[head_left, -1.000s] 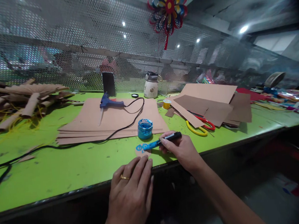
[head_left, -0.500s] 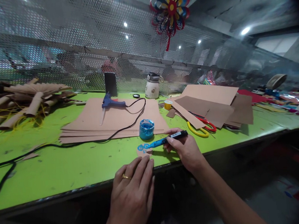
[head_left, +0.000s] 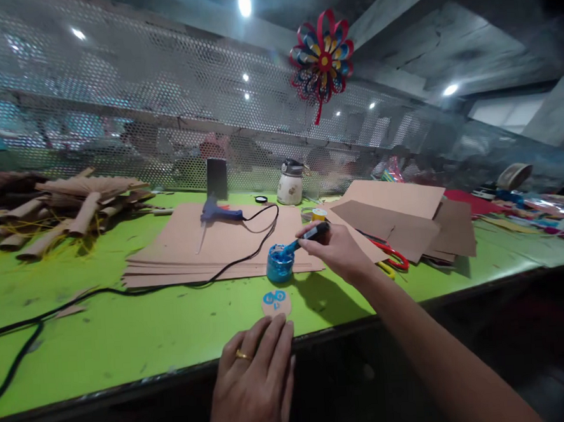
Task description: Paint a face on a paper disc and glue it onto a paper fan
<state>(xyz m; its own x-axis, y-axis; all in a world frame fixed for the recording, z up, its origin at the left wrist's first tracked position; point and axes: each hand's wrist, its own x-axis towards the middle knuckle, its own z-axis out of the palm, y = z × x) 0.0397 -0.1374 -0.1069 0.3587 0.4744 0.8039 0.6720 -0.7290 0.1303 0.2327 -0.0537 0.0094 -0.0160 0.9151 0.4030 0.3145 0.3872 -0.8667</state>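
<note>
In my right hand point(head_left: 339, 249) I pinch a black marker pen point(head_left: 316, 232) with a blue-smeared front end. Its tip dips into a small round jar point(head_left: 280, 271) of blue paint, which has paint around its rim and sides. Closer to me, a small brown cardboard disc point(head_left: 269, 306) lies on the green table. Blue painted marks, two rings and a short stroke below them, show on it. My left hand point(head_left: 258, 371) wears a ring, and its stretched-out fingertips rest flat on the disc's near edge.
Behind the jar, a blue glue gun point(head_left: 219, 211) lies on stacked brown sheets point(head_left: 169, 243); its black cord point(head_left: 172, 286) crosses the table. On the right are scissors point(head_left: 397, 258), cardboard pieces point(head_left: 388, 227) and a yellow spool point(head_left: 319, 215). A bottle point(head_left: 290, 184) stands at the back.
My right hand has lifted the marker pen off the disc and moved it up and away, into the paint jar. My left hand stays at the disc's edge. The view has tilted up slightly.
</note>
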